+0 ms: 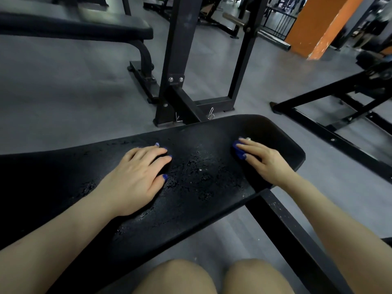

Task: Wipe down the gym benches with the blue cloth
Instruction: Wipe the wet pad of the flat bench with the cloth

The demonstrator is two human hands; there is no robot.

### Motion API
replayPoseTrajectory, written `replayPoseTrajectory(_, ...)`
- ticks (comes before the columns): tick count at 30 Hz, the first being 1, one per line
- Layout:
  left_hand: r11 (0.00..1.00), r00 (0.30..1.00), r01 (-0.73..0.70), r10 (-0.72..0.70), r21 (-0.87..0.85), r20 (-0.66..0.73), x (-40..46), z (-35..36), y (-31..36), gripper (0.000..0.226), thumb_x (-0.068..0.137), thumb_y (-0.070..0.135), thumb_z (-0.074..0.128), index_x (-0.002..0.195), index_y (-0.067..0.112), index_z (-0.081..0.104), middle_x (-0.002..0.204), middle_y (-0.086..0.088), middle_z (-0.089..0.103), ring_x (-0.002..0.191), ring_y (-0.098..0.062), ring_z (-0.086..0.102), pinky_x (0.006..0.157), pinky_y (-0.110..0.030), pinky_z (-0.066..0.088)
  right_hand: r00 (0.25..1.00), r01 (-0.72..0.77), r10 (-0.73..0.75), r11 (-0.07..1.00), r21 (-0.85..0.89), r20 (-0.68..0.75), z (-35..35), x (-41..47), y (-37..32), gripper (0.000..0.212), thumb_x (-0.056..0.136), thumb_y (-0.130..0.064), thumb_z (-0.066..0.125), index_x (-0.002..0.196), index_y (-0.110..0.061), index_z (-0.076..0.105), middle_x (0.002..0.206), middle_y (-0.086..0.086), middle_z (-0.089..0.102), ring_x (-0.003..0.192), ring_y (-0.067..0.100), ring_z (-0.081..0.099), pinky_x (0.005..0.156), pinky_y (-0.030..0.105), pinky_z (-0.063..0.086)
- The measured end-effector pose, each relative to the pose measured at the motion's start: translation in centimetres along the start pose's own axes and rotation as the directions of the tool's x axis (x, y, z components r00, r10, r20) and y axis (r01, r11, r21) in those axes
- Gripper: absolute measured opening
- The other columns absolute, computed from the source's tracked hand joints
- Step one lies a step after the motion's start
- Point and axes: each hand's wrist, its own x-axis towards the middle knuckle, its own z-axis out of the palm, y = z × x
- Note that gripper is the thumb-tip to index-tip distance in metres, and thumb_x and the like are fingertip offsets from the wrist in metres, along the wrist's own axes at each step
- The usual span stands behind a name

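Bench in front of us: we see a black padded bench (191, 187) running from the lower left to the upper right, its rounded end at the right; the pad is beaded with droplets across its middle.

Left hand: our left hand (137, 177) lies palm down on the pad, fingers spread and relaxed — it grips nothing, and its blue-painted nails touch the wet surface.

Right hand: our right hand (263, 160) presses on the blue cloth (238, 150) near the bench's rounded end, fingers extended flat over it; we would call it pinning the cloth under the fingers rather than clenching it.

Blue cloth: only a small bunched part shows, at the fingertips of the right hand, resting on the pad and well apart from the left hand — the rest is hidden under the palm.

Wet patch: the droplets lie between the two hands, thickest at the middle of the pad.

Bench frame: a black steel beam (297, 240) runs from under the pad's right end down toward the lower right corner, speckled with pale marks.

Knees: our two bare knees (212, 279) show at the bottom edge, just beside the near side of the pad.

Surroundings: a black upright rack (176, 60) stands on the grey floor beyond the pad, a second padded bench (84, 26) sits at the upper left, and an orange pillar (318, 24) rises at the upper right.
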Motion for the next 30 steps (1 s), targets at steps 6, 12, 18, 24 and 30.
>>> replayPoseTrajectory(6,1.0,0.999,0.001,-0.002,-0.024,-0.033,-0.2,-0.2,0.2,0.063,0.092,0.046,0.017,0.143,0.019,0.044,0.149,0.002,0.038,0.141,-0.015,0.029,0.114,-0.033,0.017,0.864,-0.444,0.396,0.89,-0.101,-0.31,5.3,-0.5,-8.0,0.039,0.102,-0.025,0.038,0.133,-0.006,0.05,0.147,0.017,0.041,0.135,0.034,0.037,0.11,0.041,0.03)
replayPoseTrajectory(12,1.0,0.999,0.019,-0.019,-0.016,-0.041,-3.4,-2.3,-0.4,0.051,0.101,0.04,0.029,0.143,0.015,0.046,0.15,-0.002,0.04,0.141,-0.017,0.032,0.115,-0.037,0.023,0.945,-0.3,0.279,0.948,-0.109,-0.169,7.5,-5.2,-16.2,0.051,0.104,-0.03,0.035,0.15,-0.008,0.029,0.159,0.013,0.021,0.147,0.027,0.017,0.12,0.034,0.012)
replayPoseTrajectory(18,1.0,1.0,0.01,-0.009,-0.006,0.014,-7.8,-3.4,-4.8,0.056,0.098,0.046,0.037,0.147,0.018,0.038,0.155,0.001,0.032,0.146,-0.015,0.022,0.119,-0.037,0.021,0.988,-0.15,0.147,0.984,-0.094,-0.041,6.3,-8.0,-17.5,0.053,0.104,-0.03,0.04,0.153,-0.016,0.026,0.161,0.0,0.017,0.149,0.016,0.012,0.108,0.01,0.001)
replayPoseTrajectory(24,0.999,0.998,-0.007,0.003,-0.05,-0.07,-8.8,-1.8,-5.4,0.069,0.093,0.054,0.013,0.148,0.02,0.037,0.155,0.006,0.029,0.146,-0.008,0.015,0.119,-0.033,0.013,0.996,-0.08,0.084,0.989,-0.122,0.021,5.9,-8.0,-16.1,0.05,0.104,-0.03,0.038,0.152,-0.021,0.027,0.16,-0.008,0.017,0.147,0.01,0.012,0.111,0.015,0.005)
replayPoseTrajectory(30,0.998,0.996,-0.004,-0.001,-0.055,-0.091,-8.9,-1.5,-5.4,0.065,0.094,0.049,0.014,0.145,0.02,0.042,0.151,0.006,0.035,0.144,-0.01,0.02,0.116,-0.033,0.014,0.997,-0.076,0.078,0.992,-0.104,0.014,5.9,3.1,-12.1,0.048,0.102,-0.028,0.045,0.147,-0.015,0.04,0.157,0.005,0.03,0.146,0.022,0.025,0.121,0.034,0.019)
